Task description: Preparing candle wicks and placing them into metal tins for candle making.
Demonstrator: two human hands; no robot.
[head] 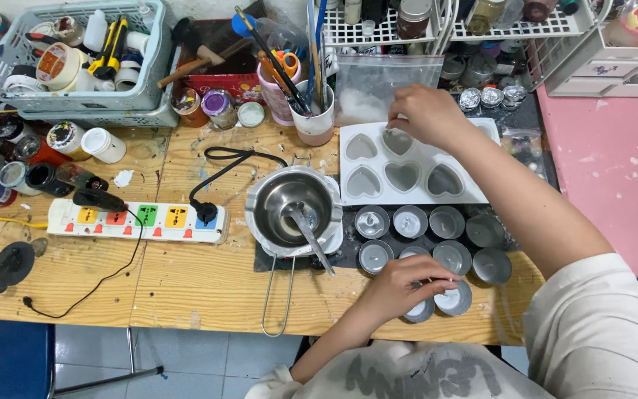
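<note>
small tin cup sits right under left hand, fingertips pinching its rim; right hand, fingers bunched, hovers far ahead over white heart mold.

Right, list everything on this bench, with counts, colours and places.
heart mould: one, white, six cavities, centre right
tin cups: about eleven, silver, in front of the mould
melting pot: one, steel, centre, spoon inside
power strip: one, white with coloured sockets, left
basket: one, pale blue, tapes and tools inside, back left
paint jars: many, mixed colours, far left
plastic bag: one, clear, behind the mould
left hand: on front tin cups
right hand: over the mould's back row
</note>
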